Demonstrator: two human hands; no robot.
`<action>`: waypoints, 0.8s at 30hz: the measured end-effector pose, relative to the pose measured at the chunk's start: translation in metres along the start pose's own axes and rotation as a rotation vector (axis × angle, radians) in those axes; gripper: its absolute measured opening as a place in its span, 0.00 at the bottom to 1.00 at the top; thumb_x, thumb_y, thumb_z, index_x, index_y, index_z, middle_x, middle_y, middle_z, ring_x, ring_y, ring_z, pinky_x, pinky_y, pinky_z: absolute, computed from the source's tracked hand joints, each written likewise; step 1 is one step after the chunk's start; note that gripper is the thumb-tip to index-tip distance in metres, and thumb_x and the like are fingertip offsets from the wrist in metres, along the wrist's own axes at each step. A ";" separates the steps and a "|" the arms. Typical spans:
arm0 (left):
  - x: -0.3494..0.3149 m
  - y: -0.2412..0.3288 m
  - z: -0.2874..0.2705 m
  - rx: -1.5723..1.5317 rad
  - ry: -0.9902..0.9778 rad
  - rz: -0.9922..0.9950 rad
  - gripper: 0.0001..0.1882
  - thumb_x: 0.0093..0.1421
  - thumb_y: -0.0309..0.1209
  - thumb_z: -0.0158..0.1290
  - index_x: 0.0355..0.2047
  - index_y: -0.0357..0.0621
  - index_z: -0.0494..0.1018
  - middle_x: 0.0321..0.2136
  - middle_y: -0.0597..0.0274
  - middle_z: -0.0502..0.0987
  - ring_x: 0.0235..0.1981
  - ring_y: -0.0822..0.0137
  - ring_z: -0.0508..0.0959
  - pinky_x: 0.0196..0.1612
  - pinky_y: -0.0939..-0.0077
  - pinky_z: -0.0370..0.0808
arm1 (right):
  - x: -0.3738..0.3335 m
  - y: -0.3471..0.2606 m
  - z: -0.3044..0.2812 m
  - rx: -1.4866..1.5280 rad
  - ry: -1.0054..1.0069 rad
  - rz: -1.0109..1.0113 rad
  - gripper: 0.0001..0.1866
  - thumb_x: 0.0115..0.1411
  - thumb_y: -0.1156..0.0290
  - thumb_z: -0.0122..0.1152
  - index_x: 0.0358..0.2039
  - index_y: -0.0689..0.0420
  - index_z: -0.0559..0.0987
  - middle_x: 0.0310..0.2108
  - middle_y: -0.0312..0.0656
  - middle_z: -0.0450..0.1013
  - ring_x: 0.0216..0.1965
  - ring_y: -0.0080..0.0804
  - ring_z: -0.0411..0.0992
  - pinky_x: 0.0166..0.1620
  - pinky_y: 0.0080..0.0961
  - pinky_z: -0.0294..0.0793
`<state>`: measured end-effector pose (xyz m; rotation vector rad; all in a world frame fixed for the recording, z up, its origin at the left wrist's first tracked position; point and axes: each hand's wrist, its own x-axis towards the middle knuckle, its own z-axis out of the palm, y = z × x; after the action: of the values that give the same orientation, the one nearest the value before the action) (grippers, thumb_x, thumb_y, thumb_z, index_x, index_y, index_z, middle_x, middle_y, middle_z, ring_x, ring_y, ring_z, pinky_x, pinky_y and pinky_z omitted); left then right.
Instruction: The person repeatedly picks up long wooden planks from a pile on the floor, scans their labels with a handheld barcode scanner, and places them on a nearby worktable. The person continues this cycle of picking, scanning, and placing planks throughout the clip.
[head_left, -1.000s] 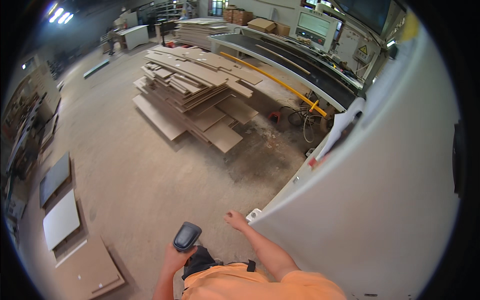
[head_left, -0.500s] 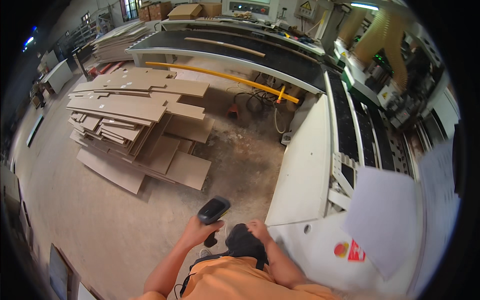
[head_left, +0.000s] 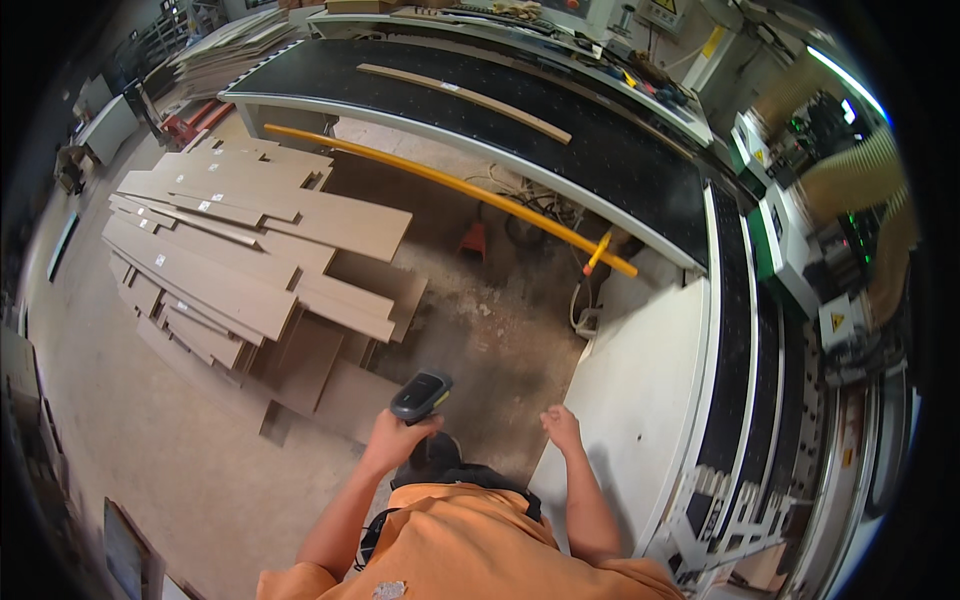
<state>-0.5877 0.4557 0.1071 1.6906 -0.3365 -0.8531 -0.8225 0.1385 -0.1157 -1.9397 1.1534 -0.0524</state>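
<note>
My left hand [head_left: 397, 437] is wrapped round the grip of a black handheld barcode scanner [head_left: 421, 396], whose head points forward. My right hand [head_left: 562, 428] is beside the white side panel [head_left: 640, 390] of a machine, with its fingers curled in; nothing shows in them. Ahead and to the left of the scanner lies a big stack of light brown boards [head_left: 230, 250] of various lengths. On the black conveyor table [head_left: 470, 150] beyond rests one narrow board strip [head_left: 465, 103].
A yellow bar [head_left: 450, 182] runs along the conveyor's near side. Under it lie loose cables [head_left: 520, 215] and a red object [head_left: 474, 240] on the floor. Black tracks [head_left: 735, 330] and ribbed hoses [head_left: 850, 185] are at the right. More stacked boards [head_left: 230, 50] stand far left.
I have moved forward, so the conveyor and machine appear nearer. My right hand has swung out to the right, away from my body. The scanner stays in my left hand. The paper sheets have left view.
</note>
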 end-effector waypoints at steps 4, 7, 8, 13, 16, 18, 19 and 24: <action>0.102 0.032 -0.017 -0.126 0.098 -0.003 0.09 0.57 0.31 0.62 0.32 0.37 0.78 0.23 0.67 0.78 0.28 0.76 0.76 0.36 0.75 0.73 | 0.116 -0.124 -0.022 0.061 0.004 -0.277 0.21 0.62 0.62 0.66 0.49 0.63 0.77 0.37 0.47 0.81 0.37 0.34 0.80 0.42 0.30 0.78; 0.188 0.051 -0.031 -0.131 0.148 -0.031 0.09 0.57 0.29 0.61 0.35 0.37 0.78 0.24 0.66 0.78 0.28 0.75 0.77 0.35 0.75 0.73 | 0.187 -0.198 -0.030 0.036 -0.007 -0.304 0.19 0.61 0.67 0.65 0.49 0.63 0.77 0.38 0.46 0.80 0.38 0.34 0.80 0.43 0.30 0.78; 0.217 0.060 -0.035 -0.138 0.164 -0.010 0.09 0.57 0.30 0.62 0.35 0.37 0.78 0.24 0.66 0.78 0.28 0.75 0.77 0.34 0.75 0.72 | 0.209 -0.220 -0.032 0.046 -0.011 -0.338 0.18 0.61 0.68 0.65 0.49 0.63 0.77 0.38 0.46 0.80 0.38 0.35 0.80 0.43 0.31 0.78; 0.348 0.118 -0.044 -0.197 0.192 -0.031 0.10 0.58 0.31 0.62 0.36 0.38 0.77 0.25 0.66 0.78 0.29 0.76 0.76 0.35 0.75 0.72 | 0.310 -0.297 -0.085 0.070 0.123 -0.514 0.11 0.60 0.74 0.63 0.44 0.60 0.79 0.37 0.44 0.78 0.36 0.33 0.78 0.40 0.27 0.78; 0.408 0.157 -0.038 -0.089 0.179 0.001 0.12 0.57 0.32 0.63 0.36 0.37 0.77 0.25 0.66 0.78 0.30 0.74 0.77 0.37 0.74 0.73 | 0.372 -0.326 -0.141 -0.010 0.361 -0.575 0.08 0.62 0.76 0.61 0.43 0.60 0.79 0.35 0.40 0.78 0.34 0.29 0.76 0.40 0.24 0.76; 0.442 0.177 -0.031 -0.045 0.182 -0.001 0.16 0.55 0.35 0.64 0.38 0.36 0.78 0.28 0.64 0.79 0.32 0.73 0.77 0.39 0.73 0.74 | 0.419 -0.342 -0.178 -0.059 0.485 -0.614 0.08 0.62 0.80 0.59 0.42 0.61 0.79 0.37 0.41 0.78 0.37 0.30 0.77 0.41 0.25 0.77; 0.459 0.183 -0.027 -0.037 0.179 -0.007 0.17 0.55 0.35 0.65 0.39 0.35 0.78 0.28 0.64 0.80 0.32 0.72 0.77 0.39 0.72 0.74 | 0.447 -0.348 -0.194 -0.055 0.516 -0.623 0.08 0.62 0.81 0.58 0.42 0.62 0.79 0.38 0.43 0.78 0.37 0.31 0.78 0.41 0.25 0.77; 0.529 0.194 -0.002 0.034 0.298 -0.151 0.17 0.55 0.34 0.64 0.42 0.35 0.78 0.33 0.60 0.81 0.32 0.71 0.79 0.40 0.71 0.75 | 0.603 -0.364 -0.253 -0.269 0.618 -0.613 0.12 0.59 0.75 0.63 0.44 0.62 0.80 0.46 0.48 0.77 0.49 0.48 0.74 0.55 0.38 0.72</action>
<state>-0.1787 0.0681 0.0966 1.8618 -0.0208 -0.6932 -0.3313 -0.3923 0.0747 -2.5540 0.9113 -0.9170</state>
